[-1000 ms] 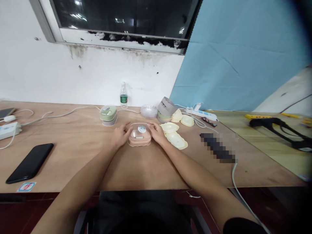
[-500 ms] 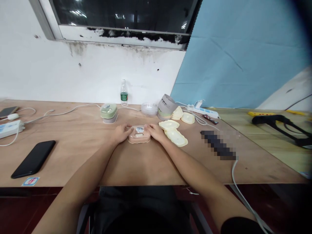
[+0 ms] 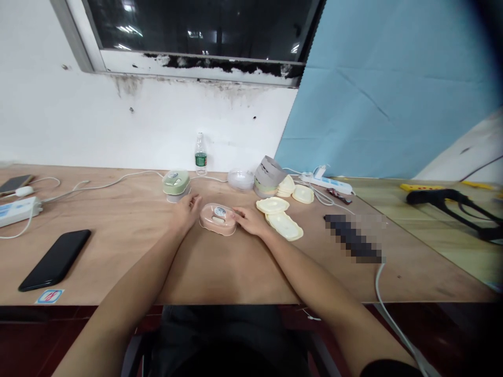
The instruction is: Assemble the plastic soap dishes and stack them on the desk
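A pink soap box [image 3: 218,220] with a clear cover and a round sticker sits on the table in front of me, turned slightly askew. My right hand [image 3: 249,221] holds its right end, fingertips at the upper right corner. To the left of the box is my left hand [image 3: 187,212], apart from it and holding nothing, fingers loosely bent. Behind that hand stands a green lidded box [image 3: 176,181] on a grey base. Pale yellow trays [image 3: 286,226] lie just right of my right hand.
Grey curved pieces [image 3: 269,175] are stacked at the back, next to clear round plastic [image 3: 241,179]. A bottle [image 3: 200,157] stands by the wall. A black phone [image 3: 55,260] lies left. Power strips [image 3: 330,184] and cables run along the table [image 3: 231,277].
My left hand has let go of the pink soap box and moved left and slightly up. The box has shifted left and turned a little clockwise; my right hand stays at its right end.
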